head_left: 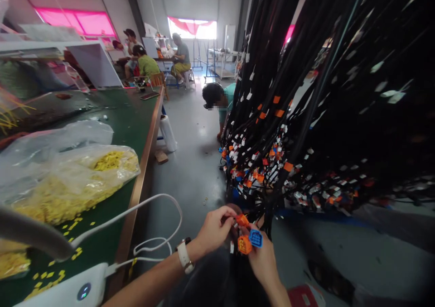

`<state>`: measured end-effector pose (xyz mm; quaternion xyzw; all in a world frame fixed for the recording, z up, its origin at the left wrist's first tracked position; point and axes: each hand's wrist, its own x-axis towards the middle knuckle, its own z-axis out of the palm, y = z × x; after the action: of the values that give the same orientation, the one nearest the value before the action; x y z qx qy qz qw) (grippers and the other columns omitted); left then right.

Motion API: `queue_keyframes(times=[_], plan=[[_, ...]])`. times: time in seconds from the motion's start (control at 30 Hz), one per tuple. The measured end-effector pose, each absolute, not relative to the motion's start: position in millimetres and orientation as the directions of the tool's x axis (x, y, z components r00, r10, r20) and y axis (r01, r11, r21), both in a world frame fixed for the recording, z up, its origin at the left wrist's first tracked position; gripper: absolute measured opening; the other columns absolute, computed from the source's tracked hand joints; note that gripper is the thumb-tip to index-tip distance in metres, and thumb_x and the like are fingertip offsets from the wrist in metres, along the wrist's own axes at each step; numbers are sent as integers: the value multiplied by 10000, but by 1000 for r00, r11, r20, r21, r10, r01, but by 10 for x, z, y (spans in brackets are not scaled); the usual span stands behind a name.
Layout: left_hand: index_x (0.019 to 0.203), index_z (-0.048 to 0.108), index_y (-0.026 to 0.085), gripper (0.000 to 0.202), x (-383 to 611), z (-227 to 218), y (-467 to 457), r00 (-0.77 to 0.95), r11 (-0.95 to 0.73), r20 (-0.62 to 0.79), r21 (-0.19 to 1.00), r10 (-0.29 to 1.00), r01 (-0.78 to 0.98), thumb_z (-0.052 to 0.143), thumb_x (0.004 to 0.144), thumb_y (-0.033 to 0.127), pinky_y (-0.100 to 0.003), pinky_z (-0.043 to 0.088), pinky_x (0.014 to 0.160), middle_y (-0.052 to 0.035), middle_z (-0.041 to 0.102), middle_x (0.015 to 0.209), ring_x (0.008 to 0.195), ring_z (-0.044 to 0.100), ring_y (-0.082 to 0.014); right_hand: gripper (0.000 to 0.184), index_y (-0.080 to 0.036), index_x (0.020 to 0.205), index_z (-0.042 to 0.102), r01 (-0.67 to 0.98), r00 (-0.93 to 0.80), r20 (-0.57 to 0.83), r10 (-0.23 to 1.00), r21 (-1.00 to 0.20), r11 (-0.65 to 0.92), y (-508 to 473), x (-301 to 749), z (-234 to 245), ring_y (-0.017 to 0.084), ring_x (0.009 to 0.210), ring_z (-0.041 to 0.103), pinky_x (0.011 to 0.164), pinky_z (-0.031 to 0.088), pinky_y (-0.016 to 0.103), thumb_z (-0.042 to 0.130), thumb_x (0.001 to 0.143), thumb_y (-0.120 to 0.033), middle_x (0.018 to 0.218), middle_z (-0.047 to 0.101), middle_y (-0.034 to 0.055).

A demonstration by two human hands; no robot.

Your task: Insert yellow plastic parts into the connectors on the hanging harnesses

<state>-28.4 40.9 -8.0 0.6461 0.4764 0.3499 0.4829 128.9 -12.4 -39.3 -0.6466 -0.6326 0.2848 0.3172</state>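
Note:
My left hand (pixel 215 229), with a white-strapped watch (pixel 184 256) at its wrist, has thumb and forefinger pinched at an orange connector (pixel 242 220). Close beside it, my right hand (pixel 267 261) is closed around a cluster of wire harness connectors. A blue connector (pixel 255 237) and a second orange connector (pixel 244 244) stick out of that grip, their cavity faces toward me. Dark cables run up from there to a thick hanging bundle of black wire harnesses (pixel 299 117). The fingers of my right hand are partly hidden behind the connectors.
On the left, a green-topped table (pixel 136 117) carries a plastic bag of small yellow parts (pixel 68 194), some spilled. A white power bank (pixel 78 289) trails a white cable (pixel 149 198). Ahead, a person (pixel 217 98) bends beside the harnesses; several others sit farther back. A red object (pixel 304 295) lies low right.

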Motion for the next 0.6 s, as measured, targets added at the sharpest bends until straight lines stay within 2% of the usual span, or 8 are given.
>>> queue_keyframes(times=[0.13, 0.3, 0.6], plan=[[856, 631, 155, 201, -300, -178, 426, 307, -89, -42, 912, 951, 400, 452, 769, 132, -221, 380, 599, -19, 655, 747, 653, 549, -124, 370, -156, 1074, 613, 497, 121, 7, 993, -866, -55, -128, 1532, -514, 244, 908, 640, 748, 480, 292, 480, 842, -412, 1004, 695, 116], [833, 643, 151, 204, -318, -240, 446, 350, -114, -67, 875, 934, 470, 453, 760, 141, -223, 373, 597, -23, 659, 736, 642, 545, -126, 406, -162, 1069, 619, 363, 158, 10, 987, -930, -49, -61, 1696, -614, 247, 914, 642, 782, 498, 309, 540, 798, -454, 998, 698, 105], [828, 631, 162, 198, -348, -129, 449, 427, -232, 9, 850, 904, 474, 438, 790, 141, -235, 403, 638, -28, 665, 766, 690, 572, -135, 330, -175, 1007, 634, 357, 179, -4, 984, -932, -69, -169, 1753, -528, 222, 814, 649, 694, 510, 287, 497, 824, -413, 842, 703, 82]])
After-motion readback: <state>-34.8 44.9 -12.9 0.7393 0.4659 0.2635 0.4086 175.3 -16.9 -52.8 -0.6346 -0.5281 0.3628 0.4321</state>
